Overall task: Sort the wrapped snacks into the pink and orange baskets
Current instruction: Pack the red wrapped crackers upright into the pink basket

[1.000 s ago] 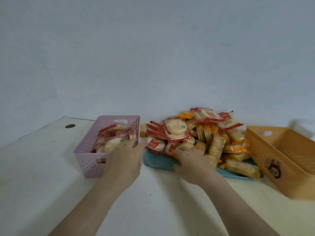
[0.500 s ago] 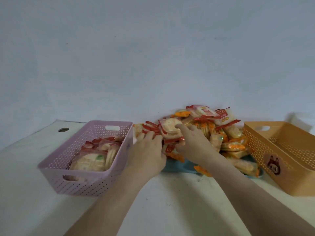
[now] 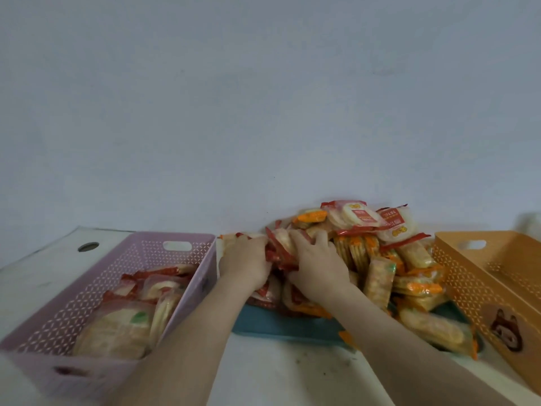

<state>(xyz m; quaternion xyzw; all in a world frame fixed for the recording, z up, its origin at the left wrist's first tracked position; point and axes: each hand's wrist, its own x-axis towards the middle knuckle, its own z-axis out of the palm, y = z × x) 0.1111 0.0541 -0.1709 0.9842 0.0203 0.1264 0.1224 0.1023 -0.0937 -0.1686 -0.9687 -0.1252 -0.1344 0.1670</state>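
Observation:
A heap of wrapped snacks (image 3: 377, 259) lies on a teal tray (image 3: 281, 326) in the middle. My left hand (image 3: 247, 265) and my right hand (image 3: 319, 266) both press into the heap's left side, closing together around a bunch of red-wrapped round crackers (image 3: 281, 249). The pink basket (image 3: 87, 288) stands to the left and holds several red-wrapped round crackers (image 3: 131, 315). The orange basket (image 3: 497, 282) stands to the right; what shows of its inside is bare. Orange-wrapped long snacks (image 3: 418, 288) fill the heap's right side.
Everything rests on a white table (image 3: 281, 373) against a pale wall. A round cable hole (image 3: 88, 247) sits in the table behind the pink basket. A bear sticker (image 3: 506, 332) marks the orange basket's front.
My left hand left the pink basket and went right into the heap. My right hand pushed deeper into the pile. Both hands now clasp red-wrapped crackers between them. The camera moved closer.

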